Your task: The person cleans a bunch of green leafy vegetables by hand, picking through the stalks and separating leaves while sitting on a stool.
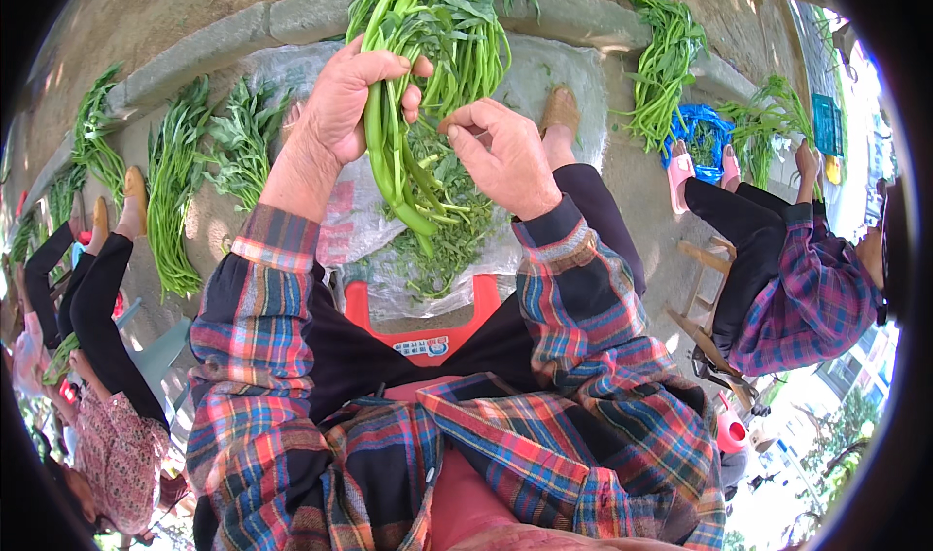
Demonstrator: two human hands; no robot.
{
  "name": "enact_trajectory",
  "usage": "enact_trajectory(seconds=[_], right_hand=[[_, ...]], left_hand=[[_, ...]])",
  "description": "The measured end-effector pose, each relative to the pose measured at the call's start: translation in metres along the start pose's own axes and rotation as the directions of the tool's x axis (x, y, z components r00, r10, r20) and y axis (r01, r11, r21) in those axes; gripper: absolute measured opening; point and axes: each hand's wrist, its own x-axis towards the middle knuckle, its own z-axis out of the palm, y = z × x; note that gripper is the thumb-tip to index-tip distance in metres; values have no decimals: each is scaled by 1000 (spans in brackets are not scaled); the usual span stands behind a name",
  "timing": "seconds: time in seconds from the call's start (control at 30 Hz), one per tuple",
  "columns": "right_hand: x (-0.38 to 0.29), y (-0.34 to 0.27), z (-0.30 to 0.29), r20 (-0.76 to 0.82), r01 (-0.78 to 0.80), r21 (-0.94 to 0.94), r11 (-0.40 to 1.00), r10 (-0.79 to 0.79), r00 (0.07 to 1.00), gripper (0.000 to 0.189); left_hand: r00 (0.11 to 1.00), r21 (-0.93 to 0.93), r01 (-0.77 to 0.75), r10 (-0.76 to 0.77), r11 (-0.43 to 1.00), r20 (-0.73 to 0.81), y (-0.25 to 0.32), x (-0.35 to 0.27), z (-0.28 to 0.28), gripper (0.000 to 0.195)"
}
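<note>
My left hand grips a bunch of leafy green stalks, which look like water spinach. Their thick cut ends hang down toward me, and the leaves point away. Just right of the stalks is my right hand, its thumb and forefinger curled close together; whether a small piece is pinched between them, I cannot tell. Beneath both hands, a heap of loose leaves and trimmings lies on a translucent plastic sheet. A larger pile of the same greens rests behind the held bunch.
A red plastic stool is between my legs. Stone kerb runs beyond the sheet. More bunches of greens lie on the ground at left, others at right. People sit on both sides; a blue plastic bag is by the right person's feet.
</note>
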Motion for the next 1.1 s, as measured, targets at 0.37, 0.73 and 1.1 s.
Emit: enact_trajectory(seconds=[0.37, 0.73, 1.1], right_hand=[[-1, 1, 6, -46, -52, 79, 996, 55, 997, 6], [2, -9, 11, -225, -16, 71, 997, 32, 974, 6], [3, -1, 2, -103, -36, -108, 994, 24, 994, 6]], left_hand=[[1000, 224, 18, -16, 974, -12, -12, -2, 9, 34], [993, -94, 38, -27, 995, 112, -22, -9, 9, 28], [945, -277, 44, 50, 960, 324, -15, -19, 4, 42]])
